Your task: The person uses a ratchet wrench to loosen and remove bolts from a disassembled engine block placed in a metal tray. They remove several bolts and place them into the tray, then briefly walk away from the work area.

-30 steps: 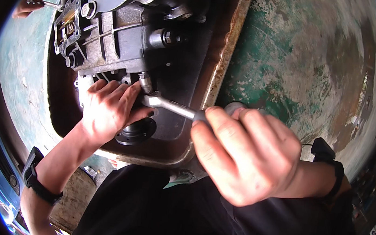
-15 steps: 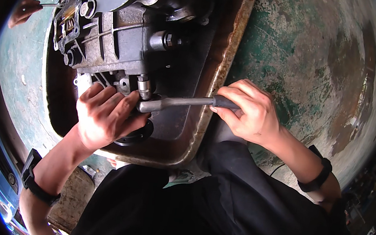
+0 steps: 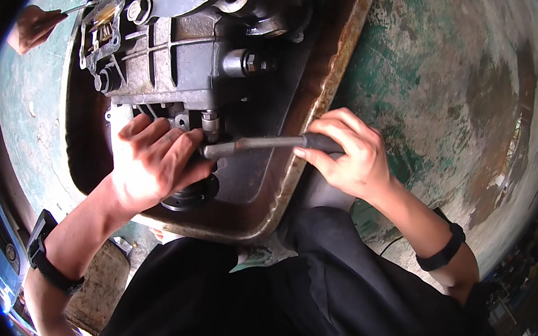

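Note:
My left hand (image 3: 152, 164) is closed around the head end of a ratchet wrench (image 3: 266, 139), beside a steel socket (image 3: 210, 122) at the lower edge of a greasy metal gearbox housing (image 3: 181, 63). The fingers hide part of that end. My right hand (image 3: 348, 152) grips the black handle over the pan's right rim. A black round flange (image 3: 188, 193) shows beneath my left hand. The housing lies in a rusty metal pan (image 3: 324, 91).
Another person's hand (image 3: 34, 28) holds a slim tool at upper left, near a gasketed plate (image 3: 101, 30); more fingers touch the housing's top. Painted concrete floor (image 3: 441, 81) surrounds the pan. A blue vehicle (image 3: 1, 239) stands at lower left. My dark-trousered legs fill the bottom.
My right hand has moved up and away from me, swinging the wrench handle upward. My left hand stays at the head end. The other person's hand has shifted downward.

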Demonstrator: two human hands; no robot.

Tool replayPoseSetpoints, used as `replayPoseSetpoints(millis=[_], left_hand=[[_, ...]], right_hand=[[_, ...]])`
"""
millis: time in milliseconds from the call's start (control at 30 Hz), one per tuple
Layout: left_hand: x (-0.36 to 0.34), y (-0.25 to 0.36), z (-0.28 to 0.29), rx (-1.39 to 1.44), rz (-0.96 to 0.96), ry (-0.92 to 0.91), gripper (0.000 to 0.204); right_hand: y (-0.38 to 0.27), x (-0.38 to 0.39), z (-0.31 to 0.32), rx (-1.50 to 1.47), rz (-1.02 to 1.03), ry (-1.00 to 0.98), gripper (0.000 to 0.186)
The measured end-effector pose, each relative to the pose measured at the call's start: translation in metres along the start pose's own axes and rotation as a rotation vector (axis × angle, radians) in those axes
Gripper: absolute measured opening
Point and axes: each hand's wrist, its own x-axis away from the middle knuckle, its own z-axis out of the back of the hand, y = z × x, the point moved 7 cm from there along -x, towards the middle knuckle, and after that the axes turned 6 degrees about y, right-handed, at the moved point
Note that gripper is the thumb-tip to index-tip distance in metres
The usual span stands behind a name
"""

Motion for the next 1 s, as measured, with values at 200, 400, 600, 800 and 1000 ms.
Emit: replayPoseSetpoints(millis=[200,400,600,800,1000], left_hand=[[0.002,-0.002,0.007,0.061,0.072,0.022,0.034],[0.006,-0.007,0.0,0.082,0.032,-0.038,0.036],[0.006,-0.008,-0.004,0.023,-0.014,-0.057,0.039],[0.014,-0.011,-0.008,0.026,-0.01,-0.066,0.038],[0.035,-0.014,-0.007,-0.004,-0.028,-0.107,0.043]], right_hand=[[-0.027,-0.004,0.027,0.091,0.204,0.065,0.029],[-0.084,-0.008,0.046,0.371,0.52,0.183,0.016],[-0.128,-0.001,0.05,0.438,0.789,0.204,0.015],[-0.118,-0.028,0.066,-0.577,0.348,0.041,0.017],[-0.213,-0.028,-0.016,-0.963,0.608,-0.089,0.029]])
